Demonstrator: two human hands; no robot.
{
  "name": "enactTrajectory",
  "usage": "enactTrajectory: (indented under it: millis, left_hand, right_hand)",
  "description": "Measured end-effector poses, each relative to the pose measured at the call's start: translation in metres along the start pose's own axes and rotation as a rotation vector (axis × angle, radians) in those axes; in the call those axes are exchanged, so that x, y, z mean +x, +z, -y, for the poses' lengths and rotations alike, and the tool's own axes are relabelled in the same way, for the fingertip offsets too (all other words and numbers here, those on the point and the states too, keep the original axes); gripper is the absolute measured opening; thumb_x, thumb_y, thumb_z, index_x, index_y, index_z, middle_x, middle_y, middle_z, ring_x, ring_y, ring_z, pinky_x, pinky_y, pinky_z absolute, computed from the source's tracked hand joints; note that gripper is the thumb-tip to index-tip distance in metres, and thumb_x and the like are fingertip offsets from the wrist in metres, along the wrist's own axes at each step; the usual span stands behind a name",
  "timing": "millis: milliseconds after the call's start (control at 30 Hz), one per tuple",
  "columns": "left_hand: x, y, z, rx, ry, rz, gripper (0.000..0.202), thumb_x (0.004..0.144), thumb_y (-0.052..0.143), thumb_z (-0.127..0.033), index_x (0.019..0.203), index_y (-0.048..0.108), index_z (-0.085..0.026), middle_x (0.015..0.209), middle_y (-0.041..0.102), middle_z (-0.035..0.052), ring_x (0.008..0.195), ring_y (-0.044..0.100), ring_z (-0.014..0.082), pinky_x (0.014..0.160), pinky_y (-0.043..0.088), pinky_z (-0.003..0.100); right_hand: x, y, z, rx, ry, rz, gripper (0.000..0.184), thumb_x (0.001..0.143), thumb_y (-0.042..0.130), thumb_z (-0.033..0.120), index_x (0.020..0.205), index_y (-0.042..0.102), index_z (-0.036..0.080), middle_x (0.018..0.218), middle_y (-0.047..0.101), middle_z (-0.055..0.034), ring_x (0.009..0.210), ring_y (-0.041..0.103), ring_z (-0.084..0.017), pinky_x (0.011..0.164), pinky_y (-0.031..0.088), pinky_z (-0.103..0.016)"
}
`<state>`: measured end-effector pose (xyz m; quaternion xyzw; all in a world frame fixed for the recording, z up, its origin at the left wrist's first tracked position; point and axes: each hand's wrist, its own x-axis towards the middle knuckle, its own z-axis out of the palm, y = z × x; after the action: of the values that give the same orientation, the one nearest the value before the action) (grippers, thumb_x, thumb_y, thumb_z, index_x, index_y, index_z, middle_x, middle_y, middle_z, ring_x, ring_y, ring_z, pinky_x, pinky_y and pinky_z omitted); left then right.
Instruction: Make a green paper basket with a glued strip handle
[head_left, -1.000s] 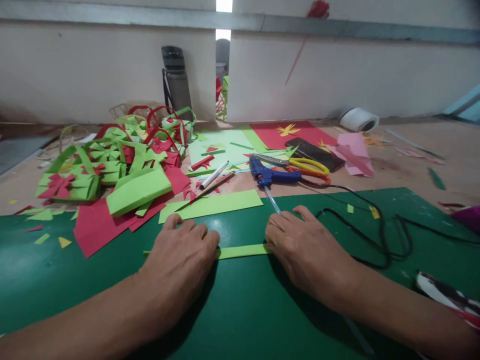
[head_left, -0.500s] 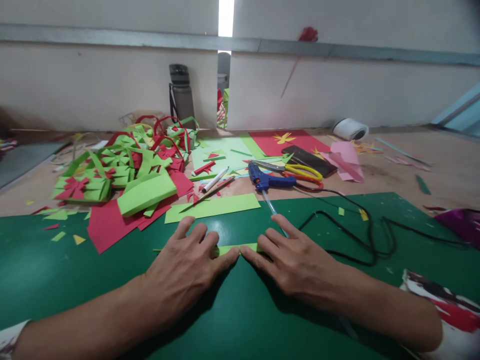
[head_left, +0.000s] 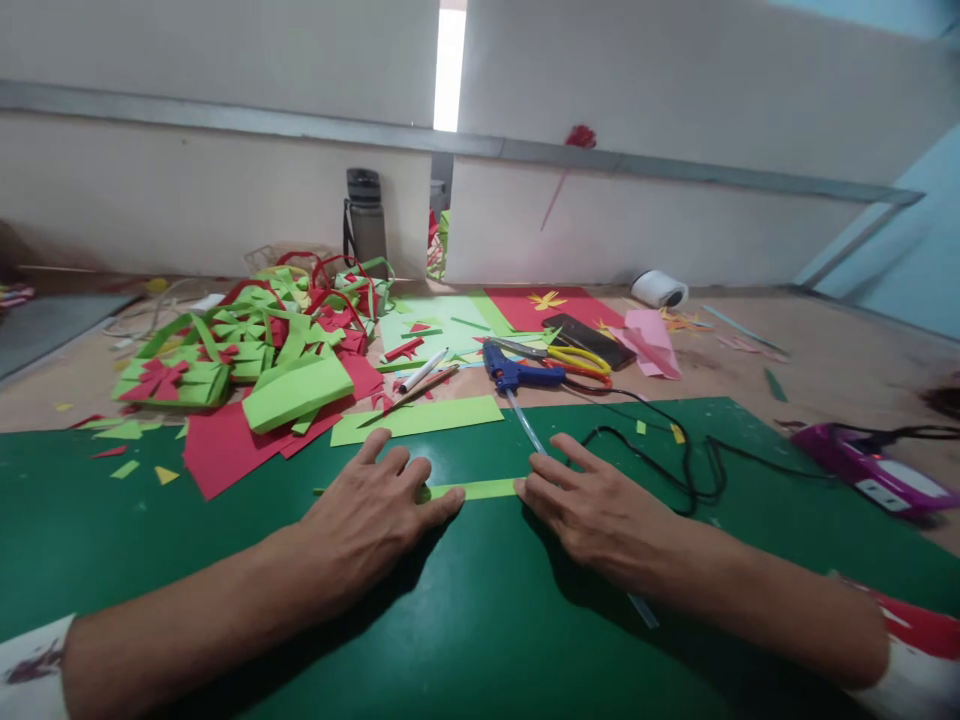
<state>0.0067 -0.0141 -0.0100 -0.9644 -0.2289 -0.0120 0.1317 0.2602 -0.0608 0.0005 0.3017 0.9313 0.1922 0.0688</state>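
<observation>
A narrow light-green paper strip point(head_left: 472, 489) lies flat on the dark green cutting mat point(head_left: 465, 620). My left hand point(head_left: 375, 510) rests palm down on the strip's left part, fingers stretched flat over it. Over on the strip's right end, my right hand point(head_left: 592, 505) presses down with its fingers spread and flat. Only the middle of the strip shows between the two hands. A clear glue stick point(head_left: 525, 425) from the blue glue gun point(head_left: 514, 370) runs toward my right hand.
A wider green paper strip point(head_left: 416, 418) and red paper point(head_left: 225, 450) lie behind the hands. A heap of green and red paper pieces point(head_left: 255, 340) sits at the left. Yellow-handled scissors point(head_left: 574, 358), a pen point(head_left: 424, 370), a phone point(head_left: 589, 340), a black cord point(head_left: 675, 455) and a purple device point(head_left: 870, 470) lie right.
My hands slid together along the strip, then apart again, so more of the strip shows between them. The head has tilted up and to the right.
</observation>
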Motion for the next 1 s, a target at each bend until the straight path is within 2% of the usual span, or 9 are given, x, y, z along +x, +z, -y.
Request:
enactTrajectory:
  millis: [300, 400, 500, 600, 667, 833, 1000]
  left_hand:
    - [0.0, 0.003, 0.0, -0.015, -0.006, -0.067, 0.035, 0.089, 0.044, -0.015, 0.119, 0.049, -0.032, 0.078, 0.052, 0.0017, 0.07, 0.049, 0.0189, 0.082, 0.029, 0.043]
    - [0.001, 0.002, -0.001, -0.002, 0.0, -0.079, 0.034, 0.089, 0.043, -0.015, 0.118, 0.049, -0.032, 0.076, 0.051, 0.0013, 0.068, 0.049, 0.0184, 0.082, 0.03, 0.042]
    - [0.003, 0.003, -0.003, 0.039, 0.009, -0.083, 0.037, 0.089, 0.044, -0.016, 0.121, 0.046, -0.035, 0.075, 0.051, 0.0006, 0.066, 0.049, 0.0183, 0.082, 0.031, 0.043]
    - [0.004, 0.004, -0.007, 0.104, 0.005, -0.092, 0.046, 0.088, 0.045, -0.017, 0.128, 0.037, -0.038, 0.076, 0.053, 0.0007, 0.067, 0.05, 0.0191, 0.084, 0.032, 0.043]
    - [0.004, 0.004, -0.008, 0.121, 0.004, -0.096, 0.048, 0.088, 0.044, -0.017, 0.13, 0.035, -0.037, 0.076, 0.053, 0.0009, 0.067, 0.05, 0.0193, 0.085, 0.032, 0.044]
    - [-0.005, 0.003, -0.002, 0.069, -0.014, -0.082, 0.035, 0.089, 0.045, -0.019, 0.12, 0.046, -0.032, 0.078, 0.053, 0.0017, 0.07, 0.05, 0.0189, 0.086, 0.03, 0.043]
    - [-0.018, 0.004, 0.006, 0.079, -0.048, -0.058, 0.031, 0.088, 0.047, -0.021, 0.116, 0.051, -0.033, 0.076, 0.053, 0.0012, 0.068, 0.049, 0.018, 0.086, 0.029, 0.044]
  right_hand:
    - [-0.008, -0.001, 0.003, -0.076, 0.056, 0.045, 0.008, 0.078, 0.058, 0.011, 0.078, 0.065, 0.012, 0.084, 0.061, -0.0087, 0.081, 0.049, -0.022, 0.091, 0.026, -0.049]
    - [-0.006, -0.005, 0.002, -0.105, 0.13, 0.07, 0.005, 0.077, 0.059, 0.014, 0.077, 0.065, 0.013, 0.077, 0.06, -0.0065, 0.078, 0.05, -0.022, 0.091, 0.027, -0.049]
    - [0.004, -0.01, 0.006, -0.137, 0.227, 0.021, 0.014, 0.079, 0.057, 0.012, 0.091, 0.064, 0.014, 0.078, 0.06, -0.0058, 0.079, 0.051, -0.022, 0.09, 0.028, -0.049]
    - [0.018, -0.01, 0.014, -0.07, 0.2, 0.007, 0.028, 0.08, 0.056, 0.013, 0.108, 0.059, 0.015, 0.084, 0.06, -0.0054, 0.081, 0.051, -0.022, 0.09, 0.03, -0.048]
    - [0.025, -0.009, 0.019, -0.03, 0.159, 0.026, 0.023, 0.08, 0.055, 0.014, 0.103, 0.06, 0.015, 0.083, 0.059, -0.0048, 0.081, 0.05, -0.021, 0.091, 0.03, -0.048]
    - [0.028, -0.008, 0.022, -0.058, 0.143, 0.035, 0.012, 0.08, 0.052, 0.008, 0.083, 0.063, 0.013, 0.078, 0.057, -0.0046, 0.079, 0.049, -0.021, 0.096, 0.026, -0.05]
    - [0.025, -0.004, 0.02, -0.021, 0.139, 0.047, 0.012, 0.079, 0.053, 0.009, 0.082, 0.064, 0.013, 0.079, 0.057, -0.0054, 0.078, 0.049, -0.022, 0.095, 0.027, -0.052]
